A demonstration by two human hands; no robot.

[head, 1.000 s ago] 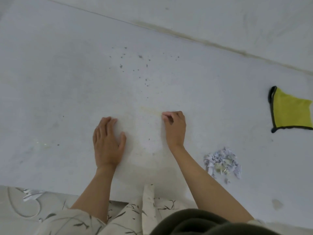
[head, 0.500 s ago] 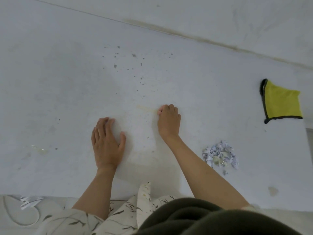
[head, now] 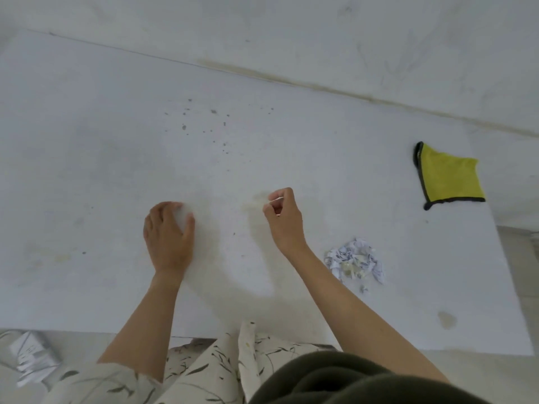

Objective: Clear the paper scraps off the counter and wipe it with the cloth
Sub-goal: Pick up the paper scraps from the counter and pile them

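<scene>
A pile of crumpled white paper scraps (head: 354,260) lies on the pale counter (head: 87,147), just right of my right forearm. A yellow cloth (head: 449,176) with a dark border lies flat near the counter's right end. My left hand (head: 169,234) rests on the counter with its fingers bent and nothing in it. My right hand (head: 283,220) is raised a little, thumb and fingertips pinched together. I cannot tell whether a tiny scrap is between them. One loose bit (head: 363,288) lies just below the pile.
Dark specks (head: 204,121) dot the counter beyond my hands, and a yellowish stain (head: 446,319) sits near the front right corner. The counter ends at the right edge (head: 507,287). A wall rises behind. White crumpled material (head: 32,360) lies on the floor at lower left.
My right hand has lifted and closed from fingertips on the counter into a pinch. My left hand's fingers have curled from flat. The view has shifted slightly.
</scene>
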